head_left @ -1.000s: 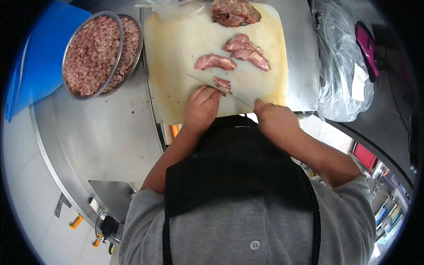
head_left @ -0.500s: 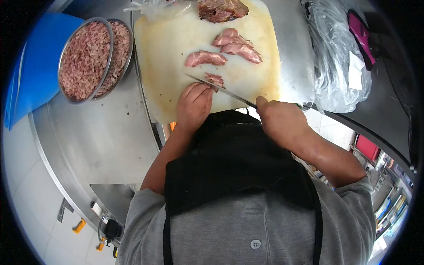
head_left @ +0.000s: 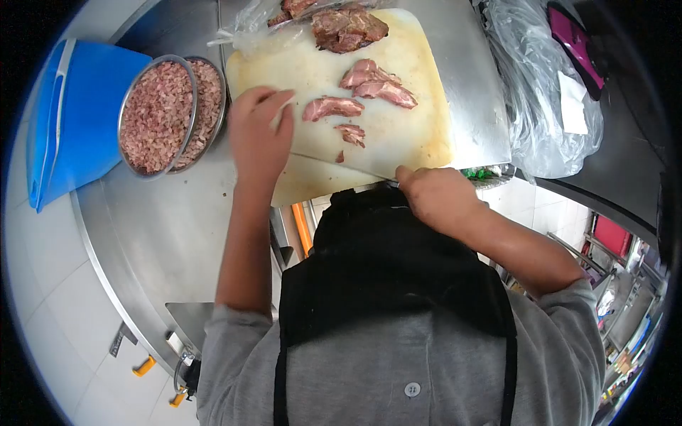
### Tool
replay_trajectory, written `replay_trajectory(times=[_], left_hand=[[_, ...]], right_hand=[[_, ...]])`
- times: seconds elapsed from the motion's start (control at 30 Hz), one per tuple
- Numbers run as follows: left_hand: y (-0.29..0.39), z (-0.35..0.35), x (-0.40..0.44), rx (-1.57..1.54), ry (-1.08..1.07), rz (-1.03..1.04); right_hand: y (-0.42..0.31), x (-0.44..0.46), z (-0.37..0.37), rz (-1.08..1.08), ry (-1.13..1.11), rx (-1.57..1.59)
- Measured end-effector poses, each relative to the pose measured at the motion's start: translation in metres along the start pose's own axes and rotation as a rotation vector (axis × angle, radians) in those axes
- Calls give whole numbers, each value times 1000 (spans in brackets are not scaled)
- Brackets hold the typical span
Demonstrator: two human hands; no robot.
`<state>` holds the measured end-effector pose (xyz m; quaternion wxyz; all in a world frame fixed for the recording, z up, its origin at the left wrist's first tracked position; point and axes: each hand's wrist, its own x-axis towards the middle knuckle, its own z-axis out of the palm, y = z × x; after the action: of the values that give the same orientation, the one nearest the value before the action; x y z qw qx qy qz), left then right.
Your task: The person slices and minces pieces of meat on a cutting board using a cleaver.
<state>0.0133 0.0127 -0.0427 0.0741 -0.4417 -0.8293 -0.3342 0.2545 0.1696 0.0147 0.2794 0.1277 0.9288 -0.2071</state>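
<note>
My left hand point(head_left: 261, 131) is raised over the left edge of the cutting board point(head_left: 419, 138), blurred, with thumb and forefinger apart. No held object can be made out in it. At the board's front edge, my right hand point(head_left: 437, 195) grips a knife point(head_left: 344, 165), its blade pointing left. Small cut strips of meat point(head_left: 352, 135) and a tiny scrap point(head_left: 340, 156) lie just beyond the blade. Behind them are a meat slice point(head_left: 332, 108) and a group of overlapping slices point(head_left: 380, 84). A large browned chunk point(head_left: 348, 30) rests at the back.
Two overlapping bowls of diced meat point(head_left: 158, 117) stand left of the board, beside a blue container point(head_left: 89, 106). Clear plastic bags point(head_left: 536, 92) lie on the right. Another clear bag point(head_left: 249, 32) and more browned meat point(head_left: 295, 7) are at the back left.
My left hand has left the small strips and moved up and left. The knife has shifted lower, away from the strips, still in my right hand. The view has shifted slightly.
</note>
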Motion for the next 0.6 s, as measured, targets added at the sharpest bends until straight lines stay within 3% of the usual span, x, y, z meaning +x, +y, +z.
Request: replay_trajectory(times=[0.1, 0.23, 0.3, 0.33, 0.4, 0.43, 0.5, 0.6], left_hand=[[-11, 40, 31, 28, -515, 110], [-5, 50, 43, 84, -653, 83], [-12, 41, 47, -78, -753, -82], [-12, 33, 45, -75, -754, -77], [-6, 13, 29, -133, -468, -52], [2, 9, 17, -132, -468, -47], [17, 11, -18, -88, -147, 152], [20, 44, -73, -195, -288, 149]], right_hand=[[-4, 4, 0, 44, -39, 44], [8, -6, -6, 109, -29, 117], [19, -13, 0, 148, -40, 183], [26, -15, 4, 148, -35, 187], [36, -18, 14, 135, 34, 256], [39, -17, 18, 137, 39, 258], [42, -16, 24, 179, 109, 325], [37, -12, 17, 155, 158, 305]])
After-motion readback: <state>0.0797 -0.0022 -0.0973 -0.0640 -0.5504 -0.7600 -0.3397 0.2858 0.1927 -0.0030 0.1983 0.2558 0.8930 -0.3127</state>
